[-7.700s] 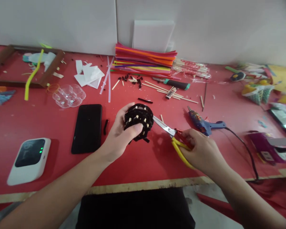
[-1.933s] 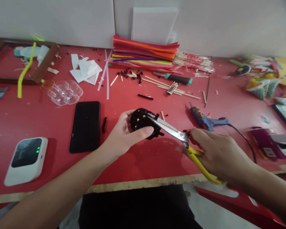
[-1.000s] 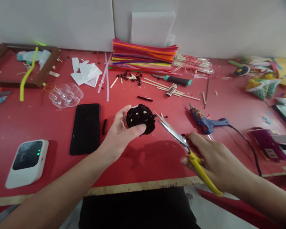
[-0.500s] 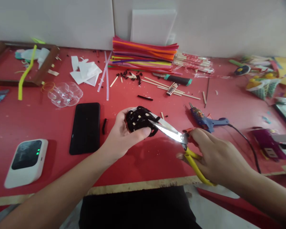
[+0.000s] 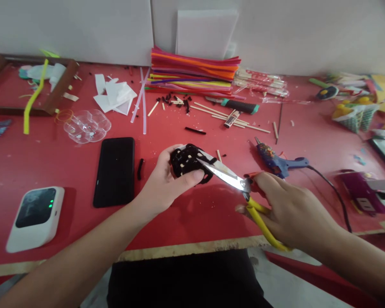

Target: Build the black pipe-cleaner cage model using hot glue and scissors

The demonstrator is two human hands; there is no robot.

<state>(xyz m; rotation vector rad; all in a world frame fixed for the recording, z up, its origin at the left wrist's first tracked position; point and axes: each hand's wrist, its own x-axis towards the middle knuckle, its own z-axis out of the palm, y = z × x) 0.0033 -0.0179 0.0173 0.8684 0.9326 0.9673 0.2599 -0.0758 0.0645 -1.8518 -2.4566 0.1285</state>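
Observation:
My left hand (image 5: 165,182) is closed around a small black woven ball (image 5: 186,160) studded with pale wooden stick ends, held just above the red table (image 5: 192,214). My right hand (image 5: 288,211) grips the yellow and red handles of a pair of scissors (image 5: 231,177). The silver blades reach left and their tips lie against the right side of the black ball. Tiny black clippings (image 5: 223,156) lie on the table just beyond the ball.
A black phone (image 5: 114,171) lies left of my left hand, a white device with a green light (image 5: 35,218) at the near left. A blue glue gun (image 5: 277,160) with its cable sits to the right. Coloured foam sheets (image 5: 194,72), wooden sticks (image 5: 224,117) and a clear plastic tray (image 5: 86,126) lie farther back.
A second ago the scissors were drawn back from the ball. Since then the blades have moved left onto it and now rest against its right side; my left hand keeps holding the ball.

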